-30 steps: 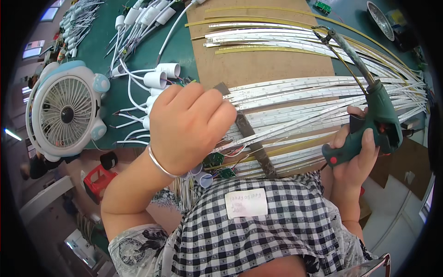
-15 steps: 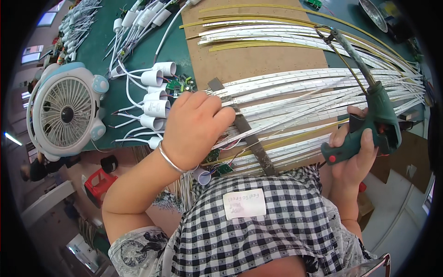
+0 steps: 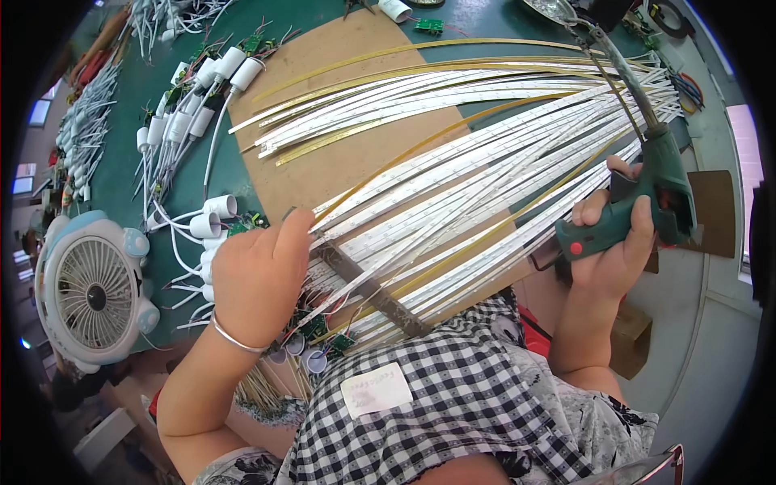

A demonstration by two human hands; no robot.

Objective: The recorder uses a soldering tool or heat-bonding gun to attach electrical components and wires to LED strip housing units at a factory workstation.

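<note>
My left hand [image 3: 260,271], with a bangle at the wrist, is closed with thumb and forefinger together at the near end of a thin yellow strip [image 3: 436,139]. The strip arches over white LED strips [image 3: 485,158] fanned across brown board. Beside that hand, a dark flat metal bar [image 3: 373,289] lies across the strips' near ends. In my right hand [image 3: 610,263] is a green soldering gun [image 3: 669,174], held by its grip at the right, its long barrel pointing away over the strips. Small green circuit boards [image 3: 341,343] with thin wires lie by my apron.
White cylindrical caps [image 3: 220,207] with cables sit left of my left hand, and more caps [image 3: 230,63] lie farther back. A white-and-blue fan [image 3: 95,297] stands at the left. The brown board [image 3: 323,61] covers part of the green table [image 3: 291,16]. A cardboard box [image 3: 630,339] stands low at the right.
The view has turned, so the table appears shifted left and down. My left hand has moved off the metal bar's end and now has a yellow strip lifted. My right hand keeps the soldering gun.
</note>
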